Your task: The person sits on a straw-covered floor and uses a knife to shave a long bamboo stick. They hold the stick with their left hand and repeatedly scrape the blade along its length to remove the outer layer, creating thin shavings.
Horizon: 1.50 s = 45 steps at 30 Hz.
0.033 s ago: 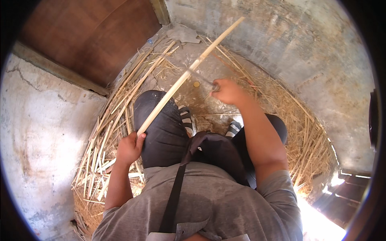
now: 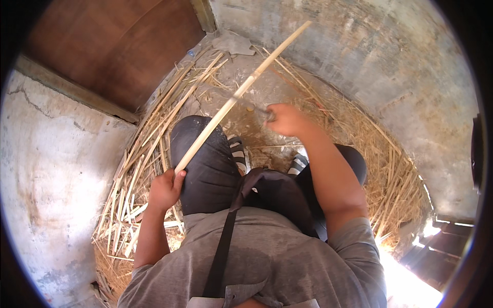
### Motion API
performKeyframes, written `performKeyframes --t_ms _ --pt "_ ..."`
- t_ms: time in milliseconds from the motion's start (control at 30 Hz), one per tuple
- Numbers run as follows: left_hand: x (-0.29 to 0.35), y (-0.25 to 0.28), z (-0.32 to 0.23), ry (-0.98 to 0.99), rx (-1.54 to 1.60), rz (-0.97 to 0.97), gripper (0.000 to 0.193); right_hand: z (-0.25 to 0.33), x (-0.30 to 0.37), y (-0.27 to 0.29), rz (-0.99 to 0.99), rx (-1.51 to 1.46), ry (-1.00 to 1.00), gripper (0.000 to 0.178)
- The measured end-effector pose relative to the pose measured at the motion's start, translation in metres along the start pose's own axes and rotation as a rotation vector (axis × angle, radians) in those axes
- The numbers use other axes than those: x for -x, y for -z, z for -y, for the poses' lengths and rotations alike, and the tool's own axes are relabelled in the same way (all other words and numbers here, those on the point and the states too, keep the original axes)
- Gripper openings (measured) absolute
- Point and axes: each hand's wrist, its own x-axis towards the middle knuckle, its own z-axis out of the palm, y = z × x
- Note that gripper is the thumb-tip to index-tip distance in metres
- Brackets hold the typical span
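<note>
My left hand (image 2: 167, 189) is closed round the near end of a long pale bamboo strip (image 2: 213, 124). From there the strip slants away to the upper right, passing over my left knee (image 2: 197, 138). My right hand (image 2: 287, 119) grips the handle of a thin knife (image 2: 268, 114), the handle mostly covered by the fingers. Its blade is smeared by motion and reaches leftward to the strip, roughly midway along it. Whether the edge is cutting in or only touching, I cannot tell.
Piles of split strips (image 2: 169, 113) lie along the left, with more strips and fine shavings (image 2: 380, 169) on the right. Worn plaster walls (image 2: 354, 51) and a brown door panel (image 2: 118, 46) enclose the spot. A dark bag (image 2: 277, 190) rests in my lap.
My right hand and the knife have shifted slightly left and nearer to me along the bamboo strip. The left hand and the strip stay nearly in place.
</note>
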Motion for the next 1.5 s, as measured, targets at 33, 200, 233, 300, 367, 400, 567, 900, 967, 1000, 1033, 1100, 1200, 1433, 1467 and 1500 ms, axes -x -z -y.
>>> performKeyframes --t_ms 33,200,233,300,367,400,567,900,967,1000,1033,1100,1200,1433,1467,1500 --pt "0.000 0.002 -0.001 -0.001 -0.018 0.005 0.051 0.011 0.000 -0.002 0.066 0.026 0.077 0.057" --pt "0.003 0.003 0.006 0.019 0.022 0.025 0.049 0.016 0.002 0.014 0.098 0.021 -0.092 0.056" --pt "0.001 0.001 0.005 0.018 0.046 0.020 0.049 -0.007 -0.002 0.016 0.039 -0.029 -0.162 0.055" --pt "-0.001 0.001 0.004 0.023 0.058 0.032 0.049 -0.032 -0.002 0.018 -0.150 -0.092 -0.332 0.056" --pt "-0.003 0.000 0.006 0.006 0.047 0.034 0.050 -0.037 -0.001 0.015 -0.203 -0.087 -0.279 0.054" --pt "-0.003 0.000 0.008 0.009 0.054 0.034 0.051 -0.040 0.000 0.015 -0.230 -0.084 -0.254 0.053" --pt "0.000 -0.001 0.007 0.011 0.029 0.023 0.054 0.032 0.004 0.009 0.111 0.087 -0.032 0.048" --pt "-0.003 0.000 0.011 0.023 0.074 0.076 0.052 -0.026 0.001 0.029 -0.224 -0.141 -0.356 0.052" --pt "-0.005 0.006 0.006 0.058 0.103 0.116 0.053 -0.030 0.003 0.033 -0.222 -0.183 -0.423 0.050" --pt "-0.006 0.007 0.008 0.071 0.116 0.143 0.054 -0.029 0.004 0.029 -0.194 -0.147 -0.335 0.049" --pt "-0.007 0.009 0.012 0.088 0.129 0.167 0.055 -0.021 0.005 0.021 -0.164 -0.111 -0.245 0.048" --pt "-0.009 0.011 0.015 0.118 0.150 0.226 0.057 0.000 0.004 0.007 -0.034 -0.046 -0.064 0.045" --pt "-0.010 0.021 0.012 0.164 0.158 0.300 0.059 0.044 0.004 0.003 0.183 0.070 0.076 0.046" --pt "-0.013 0.021 0.010 0.173 0.196 0.320 0.061 -0.017 -0.002 0.010 -0.191 -0.098 -0.289 0.054" --pt "-0.013 0.021 0.008 0.176 0.180 0.318 0.061 -0.023 -0.001 0.016 -0.165 -0.146 -0.327 0.056" --pt "-0.014 0.022 0.007 0.168 0.173 0.317 0.061 -0.029 0.000 0.022 -0.140 -0.194 -0.366 0.057"
